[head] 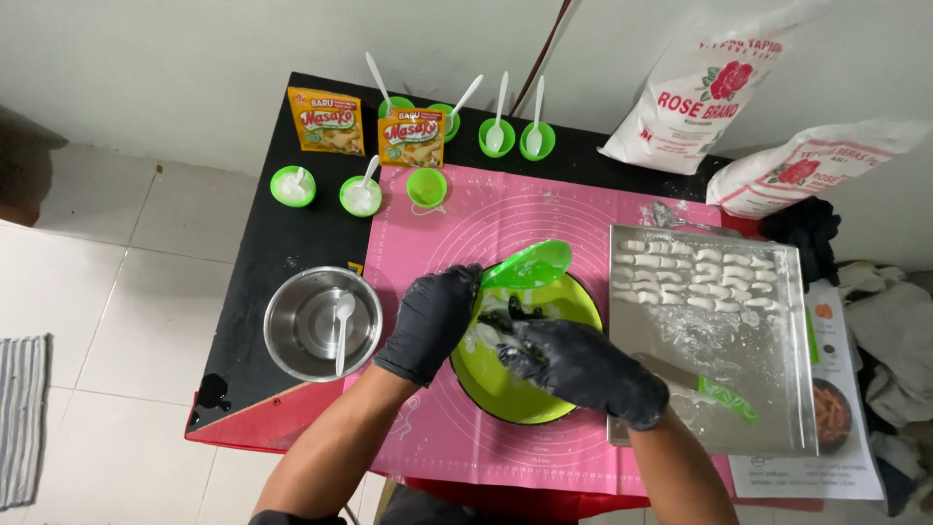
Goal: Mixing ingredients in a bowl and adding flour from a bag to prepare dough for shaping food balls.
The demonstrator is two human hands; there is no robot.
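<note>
Both my hands wear black gloves and work over a lime-green bowl (pixel 520 394) on a pink silicone mat (pixel 486 219). My left hand (pixel 432 321) grips the handle of a green spatula (pixel 533 264) tilted over the bowl's far rim. My right hand (pixel 573 362) reaches into the bowl, its fingers smeared with white dough (pixel 483 335) that clings to the bowl's left inner wall. Whether the right fingers close on a piece of dough is hidden.
A metal tray (pixel 768 389) with several rows of white dough pieces (pixel 695 277) and a green-handled knife (pixel 724 397) lies to the right. A steel bowl with a white spoon (pixel 323 323) sits left. Small green cups with spoons (pixel 360 194), two seasoning sachets (pixel 326 120) and two flour bags (pixel 705 92) stand at the back.
</note>
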